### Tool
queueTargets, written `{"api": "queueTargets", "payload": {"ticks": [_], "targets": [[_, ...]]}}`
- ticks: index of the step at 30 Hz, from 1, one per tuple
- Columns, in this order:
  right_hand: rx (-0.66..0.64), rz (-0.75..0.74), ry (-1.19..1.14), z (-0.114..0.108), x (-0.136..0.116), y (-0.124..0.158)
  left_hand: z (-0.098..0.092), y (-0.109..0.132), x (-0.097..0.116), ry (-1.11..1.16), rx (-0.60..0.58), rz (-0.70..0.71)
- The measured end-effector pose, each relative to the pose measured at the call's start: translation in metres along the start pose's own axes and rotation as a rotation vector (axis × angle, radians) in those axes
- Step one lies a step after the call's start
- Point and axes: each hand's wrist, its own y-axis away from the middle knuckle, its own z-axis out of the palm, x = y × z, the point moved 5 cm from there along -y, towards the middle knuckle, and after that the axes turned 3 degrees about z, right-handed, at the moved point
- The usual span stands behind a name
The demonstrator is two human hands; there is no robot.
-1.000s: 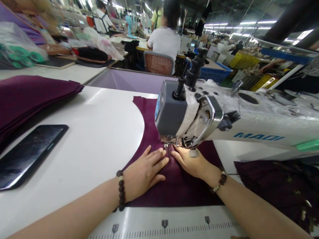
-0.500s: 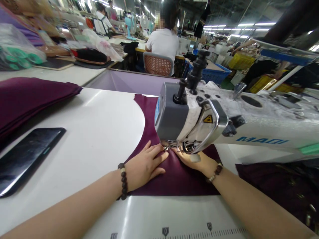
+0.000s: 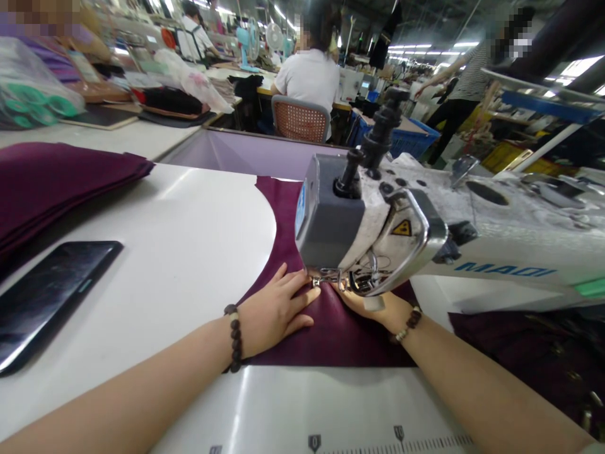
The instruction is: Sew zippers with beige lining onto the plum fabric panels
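A dark purple piece of fabric point(image 3: 331, 328) lies on the white table point(image 3: 189, 252) under the head of a white and grey sewing machine point(image 3: 359, 221). My left hand point(image 3: 276, 309) rests flat on the fabric, fingers stretched toward the presser foot point(image 3: 326, 277). My right hand point(image 3: 378, 306) lies on the fabric just right of the foot, mostly tucked under the machine head, so its fingers are largely hidden. Both wrists wear bead bracelets.
A black phone point(image 3: 47, 296) lies at the left. A stack of purple fabric point(image 3: 57, 183) sits at the far left. More dark fabric point(image 3: 529, 359) is heaped at the right. A ruler scale point(image 3: 354, 441) runs along the near edge. People work at tables behind.
The fabric has slid away from me under the foot, and both hands have moved forward with it. A person in a striped top has come into view at the back right.
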Motion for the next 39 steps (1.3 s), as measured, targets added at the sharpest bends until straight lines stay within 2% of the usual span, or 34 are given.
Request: {"api": "queueTargets", "payload": {"ticks": [9,27,29,31,33,35,37,39], "targets": [[-0.084,0.000,0.011,0.001,-0.004,-0.001,0.000,-0.001,-0.001,0.016,0.029,0.015],[-0.030,0.111,0.159,-0.019,-0.027,0.006,0.000,-0.003,-0.007,-0.019,-0.052,0.102],[-0.017,0.161,0.187,-0.021,-0.033,0.014,0.000,-0.002,-0.014,-0.047,-0.093,0.145],[0.020,0.244,0.250,-0.021,-0.043,0.028,-0.001,-0.001,-0.031,-0.090,-0.142,0.149],[0.074,0.325,0.326,-0.017,-0.061,0.050,-0.007,-0.001,-0.054,-0.151,-0.159,0.051],[0.116,0.345,0.358,-0.008,-0.085,0.074,-0.016,-0.001,-0.073,-0.204,-0.127,-0.077],[0.132,0.310,0.336,-0.001,-0.107,0.094,-0.025,-0.001,-0.076,-0.228,-0.085,-0.147],[0.105,0.262,0.295,0.000,-0.118,0.104,-0.030,-0.001,-0.060,-0.227,-0.055,-0.164]]}}
